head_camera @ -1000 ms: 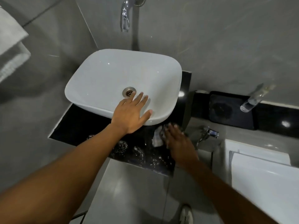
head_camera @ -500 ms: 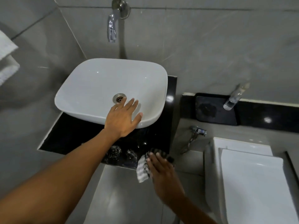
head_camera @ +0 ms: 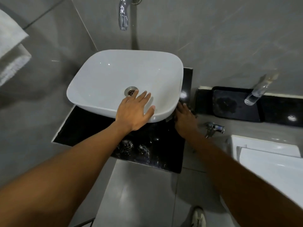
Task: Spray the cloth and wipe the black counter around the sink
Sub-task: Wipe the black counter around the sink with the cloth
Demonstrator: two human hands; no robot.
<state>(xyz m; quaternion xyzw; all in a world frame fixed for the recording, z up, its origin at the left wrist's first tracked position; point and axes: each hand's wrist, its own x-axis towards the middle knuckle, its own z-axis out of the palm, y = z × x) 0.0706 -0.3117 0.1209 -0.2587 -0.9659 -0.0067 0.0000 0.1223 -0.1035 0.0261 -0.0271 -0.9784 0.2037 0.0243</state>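
Two hands are busy: the left hand [head_camera: 133, 112] lies flat and released on the white oval ceramic sink [head_camera: 114, 79] rim; the right hand [head_camera: 185, 118] presses down at 3 o'clock of it on the glossy black stone tabletop [head_camera: 91, 128]. The cloth is hidden under this hand, so I cannot tell the grip. In that narrow gap the cloth may bunch and miss the corner, and the wet tabletop could let the hand slip.

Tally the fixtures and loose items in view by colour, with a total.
White: 3 — sink basin, towel, toilet
Chrome: 3 — wall faucet, sink drain, small wall tap
Black: 2 — counter, tray
Clear: 1 — spray bottle
Total: 9
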